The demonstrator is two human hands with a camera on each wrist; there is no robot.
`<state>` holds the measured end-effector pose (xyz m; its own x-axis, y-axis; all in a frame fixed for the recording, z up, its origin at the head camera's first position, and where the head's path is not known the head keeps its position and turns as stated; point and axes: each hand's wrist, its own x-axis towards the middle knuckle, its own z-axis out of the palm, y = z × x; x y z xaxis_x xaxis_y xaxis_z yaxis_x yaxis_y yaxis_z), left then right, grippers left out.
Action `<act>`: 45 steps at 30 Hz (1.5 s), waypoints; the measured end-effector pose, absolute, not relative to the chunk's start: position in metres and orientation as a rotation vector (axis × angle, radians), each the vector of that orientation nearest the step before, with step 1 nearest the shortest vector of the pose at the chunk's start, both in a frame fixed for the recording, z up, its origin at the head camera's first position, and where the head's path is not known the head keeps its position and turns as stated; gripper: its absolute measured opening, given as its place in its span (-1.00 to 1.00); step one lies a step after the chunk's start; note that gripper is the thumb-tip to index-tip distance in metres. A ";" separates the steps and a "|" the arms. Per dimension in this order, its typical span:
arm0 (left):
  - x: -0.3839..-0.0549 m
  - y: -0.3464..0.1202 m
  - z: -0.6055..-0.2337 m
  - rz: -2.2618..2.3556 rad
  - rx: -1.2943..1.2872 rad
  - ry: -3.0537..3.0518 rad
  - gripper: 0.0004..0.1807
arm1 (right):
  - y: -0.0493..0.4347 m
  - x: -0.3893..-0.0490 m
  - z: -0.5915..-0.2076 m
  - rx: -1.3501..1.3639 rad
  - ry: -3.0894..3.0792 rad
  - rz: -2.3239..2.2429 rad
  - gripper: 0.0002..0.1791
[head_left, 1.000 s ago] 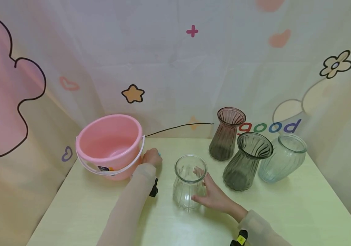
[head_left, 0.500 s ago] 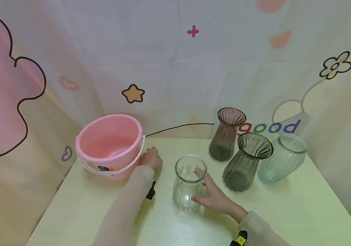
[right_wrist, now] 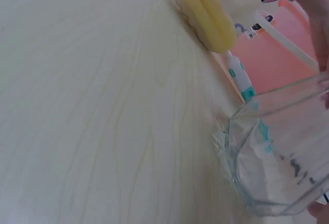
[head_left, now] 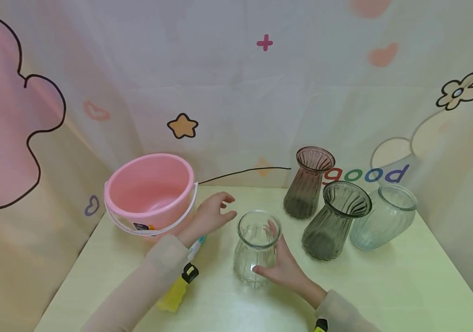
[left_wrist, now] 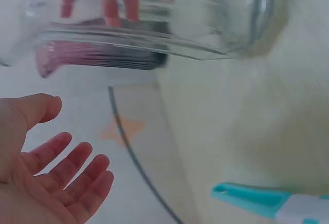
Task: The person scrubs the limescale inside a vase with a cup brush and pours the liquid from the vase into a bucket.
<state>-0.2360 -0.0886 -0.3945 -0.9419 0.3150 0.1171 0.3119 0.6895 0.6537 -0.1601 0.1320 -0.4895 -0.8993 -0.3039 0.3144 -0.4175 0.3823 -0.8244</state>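
A clear glass vase [head_left: 248, 263] stands upright on the table, mid-front. My right hand [head_left: 283, 266] grips its right side, thumb in front and fingers behind the glass. To the vase's upper left, my left hand [head_left: 211, 213] hovers with fingers loosely bent, holding nothing; the left wrist view shows its palm [left_wrist: 31, 183] empty. Under the left forearm lies a yellow sponge bottle brush [head_left: 173, 295], its white and teal handle [left_wrist: 257, 201] pointing away. The right wrist view shows the sponge head [right_wrist: 208, 18] beside the bucket and the vase's base [right_wrist: 231, 167].
A pink bucket [head_left: 116, 193] with a white handle stands at the back left, close to my left wrist. Right of the clear vase are three more glass vases: purple-brown [head_left: 303, 196], grey [head_left: 328, 230] and pale blue [head_left: 381, 221]. A printed curtain [head_left: 236, 92] hangs behind the table.
My left hand has left its place beside the bucket, turned and come right toward the clear vase, uncovering the bottle brush. The right hand keeps its grip. The view has shifted slightly.
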 end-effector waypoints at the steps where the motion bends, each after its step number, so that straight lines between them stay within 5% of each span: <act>1: -0.231 -0.092 -0.388 1.135 0.572 2.881 -0.62 | 0.130 -0.160 -0.489 0.651 -2.500 1.532 0.28; 13: -0.214 -0.191 -0.324 1.221 0.531 2.959 -0.67 | 0.118 -0.157 -0.484 0.564 -2.499 1.353 0.10; 27: -0.201 -0.276 -0.333 1.245 0.010 3.250 -0.60 | 0.120 -0.167 -0.477 0.563 -2.499 1.222 0.05; 34: -0.205 -0.300 -0.335 1.271 -0.305 3.121 -0.47 | 0.115 -0.198 -0.441 0.632 -2.501 1.065 0.04; 45: -0.214 -0.314 -0.345 1.261 -0.420 2.915 -0.39 | 0.085 -0.257 -0.369 0.863 -2.382 0.519 -0.06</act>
<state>-0.2138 -0.3136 -0.3453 -0.9637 -0.2629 -0.0464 -0.2139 0.6563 0.7235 -0.2569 0.0850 -0.3694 -0.6437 -0.4628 0.6095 -0.6745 0.7194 -0.1661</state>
